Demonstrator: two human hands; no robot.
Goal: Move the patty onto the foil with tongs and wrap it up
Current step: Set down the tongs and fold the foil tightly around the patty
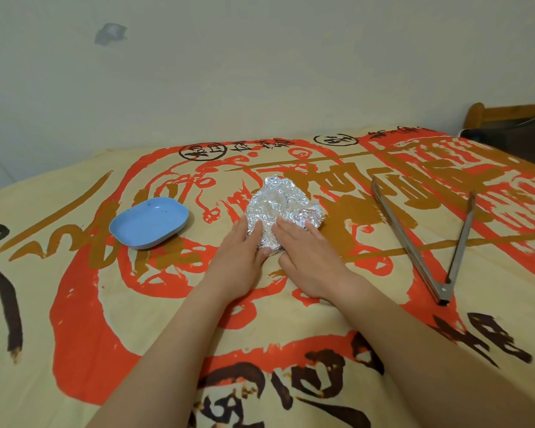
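A crumpled foil bundle [280, 208] lies in the middle of the patterned cloth, folded shut so that the patty is hidden inside. My left hand [240, 257] rests flat against the bundle's near left edge, fingers pressing on the foil. On the near right part of the foil, my right hand [306, 256] lies flat with its fingers spread over the folds. The metal tongs [426, 242] lie spread apart on the cloth to the right, away from both hands.
A blue oval dish [150, 223] with nothing in it sits to the left of the foil. The cloth [105, 304] with red, brown and black print covers the whole surface. A wooden frame [507, 114] and a dark object stand at the far right; a pale wall is behind.
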